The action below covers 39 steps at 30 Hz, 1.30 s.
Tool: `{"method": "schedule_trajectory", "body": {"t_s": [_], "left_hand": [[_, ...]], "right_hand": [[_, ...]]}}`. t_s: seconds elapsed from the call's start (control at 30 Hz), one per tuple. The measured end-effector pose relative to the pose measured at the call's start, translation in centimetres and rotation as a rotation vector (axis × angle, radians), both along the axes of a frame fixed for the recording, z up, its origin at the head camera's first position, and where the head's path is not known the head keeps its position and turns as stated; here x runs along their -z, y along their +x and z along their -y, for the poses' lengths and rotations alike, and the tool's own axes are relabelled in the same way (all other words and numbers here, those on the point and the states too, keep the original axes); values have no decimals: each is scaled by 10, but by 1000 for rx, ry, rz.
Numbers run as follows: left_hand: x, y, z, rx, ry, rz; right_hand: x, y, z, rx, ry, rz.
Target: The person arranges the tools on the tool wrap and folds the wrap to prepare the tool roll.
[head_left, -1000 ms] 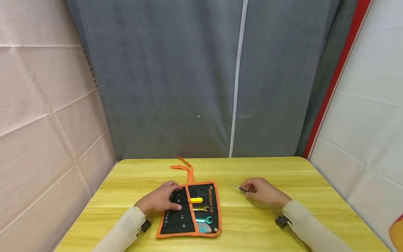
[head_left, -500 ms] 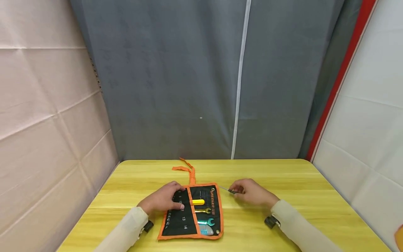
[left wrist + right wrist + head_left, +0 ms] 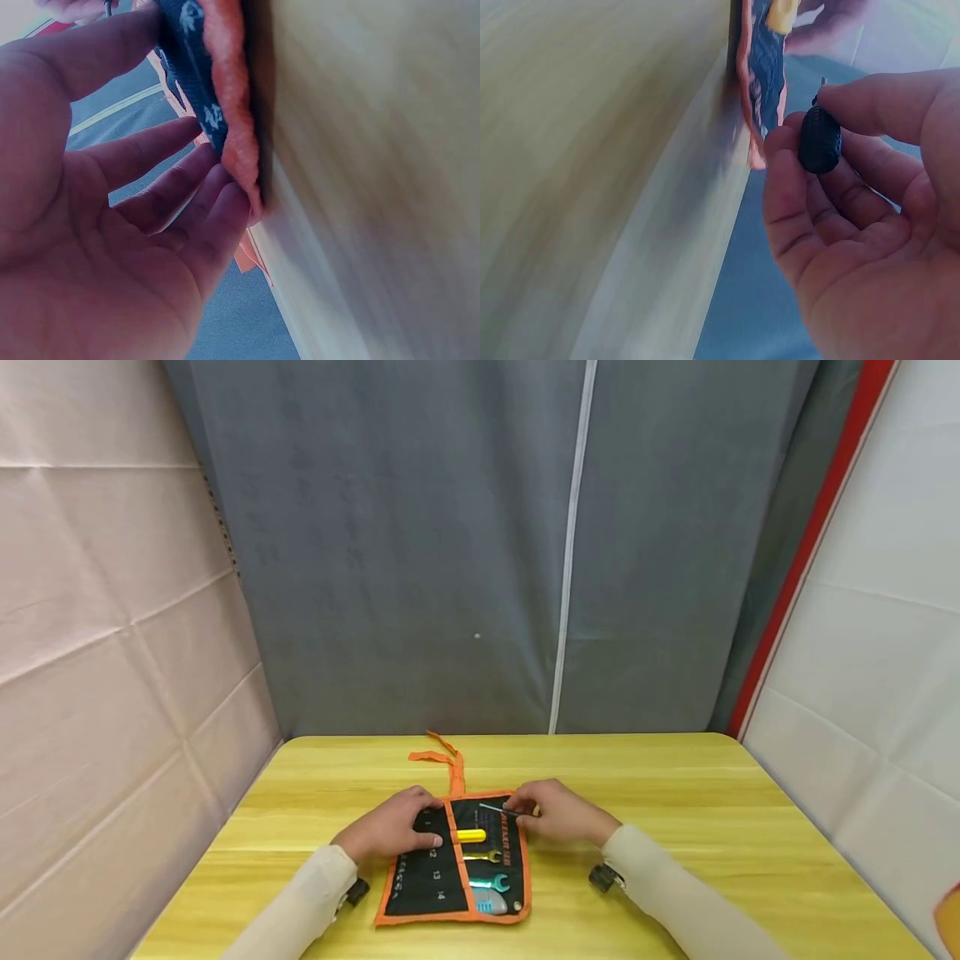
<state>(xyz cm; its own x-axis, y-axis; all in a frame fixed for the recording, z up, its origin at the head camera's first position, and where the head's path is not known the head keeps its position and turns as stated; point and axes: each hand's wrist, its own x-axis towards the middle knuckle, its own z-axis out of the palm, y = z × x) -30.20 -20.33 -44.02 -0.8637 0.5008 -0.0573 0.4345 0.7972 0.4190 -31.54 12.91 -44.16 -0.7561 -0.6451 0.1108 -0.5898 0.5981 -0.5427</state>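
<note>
A black roll-up tool pouch (image 3: 412, 902) with orange trim lies unrolled on the table. My left hand (image 3: 392, 829) rests on its left part, thumb over the numbered slots and fingertips at the far edge. Between the right hand's (image 3: 558, 812) thumb and fingers is a small screwdriver (image 3: 820, 142) with a black ribbed handle; its thin metal shaft points left over the pouch's upper right. Tucked in the pockets are a yellow handle (image 3: 472, 836), a gold wrench (image 3: 489, 857), a teal wrench (image 3: 496, 883) and a grey-and-blue tool (image 3: 491, 903), partly covered.
Orange tie straps (image 3: 455, 770) stretch from the pouch toward the table's back edge. Beyond the wood-grain table (image 3: 645, 768) hangs a grey curtain (image 3: 420, 568), with pale fabric walls on both sides.
The right hand has moved left with the screwdriver, from bare table to over the pouch's right side. The left hand has stayed on the pouch.
</note>
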Motion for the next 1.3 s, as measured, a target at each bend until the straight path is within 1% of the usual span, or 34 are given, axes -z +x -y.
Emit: {"method": "schedule_trajectory", "body": {"t_s": [0.17,0.33,0.53,0.8,1.1,1.3], "left_hand": [[1,-1,-1,-10,-1,7],[2,-3,-1,-20,9,16],[3,-5,-1,-7,14,17],[4,-5,-2,-9,22,11],[5,-4,-2,-1,25,20],[4,-6,-2,-4,7,22]], "right_hand": [[-2,0,19,-17,31,6],[-3,-3,33,-38,72,-5],[-2,-7,44,-54,127,4],[0,-10,48,-47,173,12],[6,-11,44,-25,140,30],[3,-13,45,-24,137,50]]}}
